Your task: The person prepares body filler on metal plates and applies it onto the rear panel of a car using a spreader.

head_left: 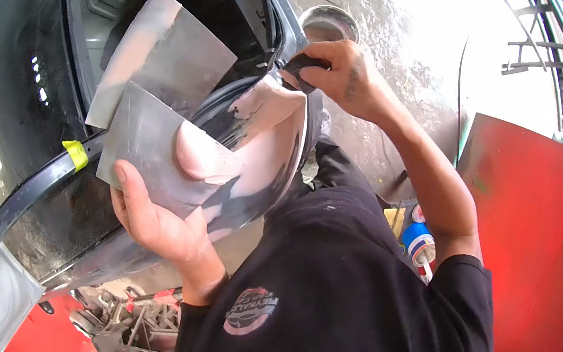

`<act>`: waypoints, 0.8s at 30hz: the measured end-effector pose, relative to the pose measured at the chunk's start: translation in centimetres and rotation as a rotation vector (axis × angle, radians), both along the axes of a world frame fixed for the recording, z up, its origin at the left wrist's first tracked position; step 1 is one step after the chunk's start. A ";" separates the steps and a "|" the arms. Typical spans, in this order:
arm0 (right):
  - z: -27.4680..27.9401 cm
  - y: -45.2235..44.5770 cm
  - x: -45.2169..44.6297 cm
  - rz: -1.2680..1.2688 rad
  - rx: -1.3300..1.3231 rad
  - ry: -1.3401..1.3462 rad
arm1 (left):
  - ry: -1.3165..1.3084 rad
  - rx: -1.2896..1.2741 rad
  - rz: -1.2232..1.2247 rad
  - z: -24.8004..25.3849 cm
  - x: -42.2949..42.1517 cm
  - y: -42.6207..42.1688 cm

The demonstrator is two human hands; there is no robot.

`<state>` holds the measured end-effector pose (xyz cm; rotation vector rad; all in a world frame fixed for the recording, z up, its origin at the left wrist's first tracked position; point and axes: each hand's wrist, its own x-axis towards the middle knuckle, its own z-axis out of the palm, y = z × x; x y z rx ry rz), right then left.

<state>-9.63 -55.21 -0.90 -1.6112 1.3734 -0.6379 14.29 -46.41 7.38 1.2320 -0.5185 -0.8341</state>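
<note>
My left hand (158, 222) grips a flat grey mixing plate (136, 137) by its lower edge, thumb on top. On that plate sits a thick mound of pink body filler (204, 156). My right hand (352, 81) is closed around a dark spreader (302, 76), which is at the upper corner of the car panel (280, 176). Pale pink filler coats much of this panel, with dark patches showing. Beyond the held plate is a second grey plate (194, 56), smeared with pink along one side. Part of the spreader is hidden by my fingers.
A round container (329, 23) stands on the floor beyond my right hand. A large red panel (520, 245) is at the right. Near my right elbow is a blue can (418, 240). Yellow tape (75, 155) marks a dark curved strip at the left. Assorted parts (138, 325) lie below.
</note>
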 end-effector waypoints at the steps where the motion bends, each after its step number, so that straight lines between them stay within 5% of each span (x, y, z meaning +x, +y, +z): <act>1: -0.5 -0.3 0.3 0.003 0.010 0.043 | 0.000 0.006 -0.001 -0.1 0.0 0.1; 24: -2.5 0.6 3.7 -0.038 -0.055 0.040 | 0.049 0.066 -0.058 0.2 2.2 1.0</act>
